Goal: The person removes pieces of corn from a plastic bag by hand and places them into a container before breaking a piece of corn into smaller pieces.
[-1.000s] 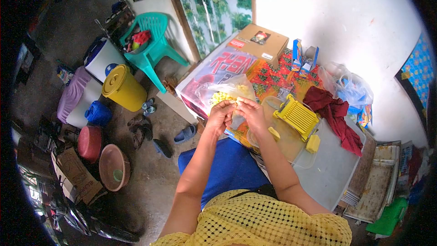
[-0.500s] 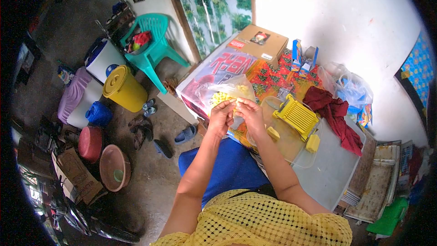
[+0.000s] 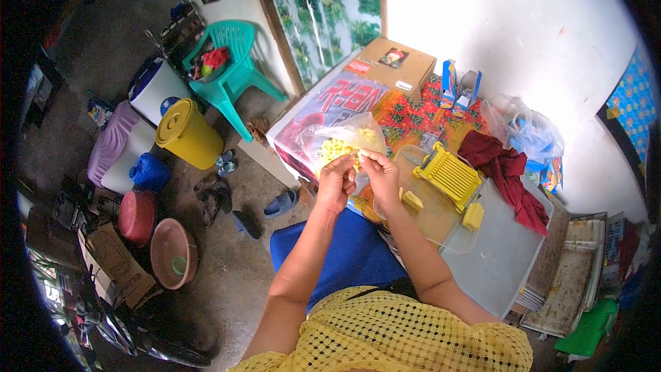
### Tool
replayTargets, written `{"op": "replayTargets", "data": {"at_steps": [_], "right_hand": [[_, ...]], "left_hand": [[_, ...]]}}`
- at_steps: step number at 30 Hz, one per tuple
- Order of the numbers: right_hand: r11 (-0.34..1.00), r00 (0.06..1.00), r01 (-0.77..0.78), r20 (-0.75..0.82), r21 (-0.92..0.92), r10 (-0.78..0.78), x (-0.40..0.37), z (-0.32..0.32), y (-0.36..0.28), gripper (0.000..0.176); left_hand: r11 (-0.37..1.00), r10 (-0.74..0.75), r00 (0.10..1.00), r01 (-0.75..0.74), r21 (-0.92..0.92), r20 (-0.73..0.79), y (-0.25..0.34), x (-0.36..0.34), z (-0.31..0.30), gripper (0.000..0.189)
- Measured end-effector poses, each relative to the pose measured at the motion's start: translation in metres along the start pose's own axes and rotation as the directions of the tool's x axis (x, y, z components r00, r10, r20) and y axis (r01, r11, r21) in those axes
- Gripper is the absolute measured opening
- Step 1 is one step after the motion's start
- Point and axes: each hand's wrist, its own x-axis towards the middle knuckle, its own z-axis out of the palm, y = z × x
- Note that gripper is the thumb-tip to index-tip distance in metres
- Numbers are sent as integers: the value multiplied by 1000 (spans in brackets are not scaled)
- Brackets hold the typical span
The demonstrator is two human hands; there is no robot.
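My left hand [image 3: 336, 182] and my right hand [image 3: 383, 173] meet fingertip to fingertip over the near edge of a clear plastic bag [image 3: 368, 126]. Each has its fingers pinched, and a small yellow piece [image 3: 357, 160] shows between them; its exact shape is too small to tell. Many similar yellow pieces [image 3: 334, 149] lie in the bag. To the right, a yellow slicer with parallel bars [image 3: 449, 176] rests on a clear plastic tray [image 3: 432, 226]. One yellow block [image 3: 412, 200] lies beside my right wrist, another yellow block [image 3: 472, 217] at the tray's right side.
A cardboard box [image 3: 385, 62], blue cartons [image 3: 460, 89], plastic bags [image 3: 527, 131] and a dark red cloth [image 3: 502, 179] sit on the table. A blue seat [image 3: 330, 255] is below my arms. On the left floor stand a yellow bucket [image 3: 189, 134], basins and a green chair [image 3: 231, 72].
My left hand has turned slightly and lowered a little, its fingertips drawing somewhat apart from the right ones. The bag, slicer and blocks stay where they were.
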Motion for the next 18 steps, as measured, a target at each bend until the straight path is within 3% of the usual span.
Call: {"op": "replayTargets", "data": {"at_steps": [5,10,18], "right_hand": [[989,992,-126,12,81,126,-2,2,-9,21],[988,990,-138,4,70,138,-2,2,-11,19],[993,995,-104,2,54,104,-2,4,-10,19]], "left_hand": [[1000,11,1000,-11,25,-13,1,-1,-2,13],[992,28,1000,-27,123,-7,2,-7,3,17],[997,-63,994,66,-29,85,5,-9,-4,31]]}}
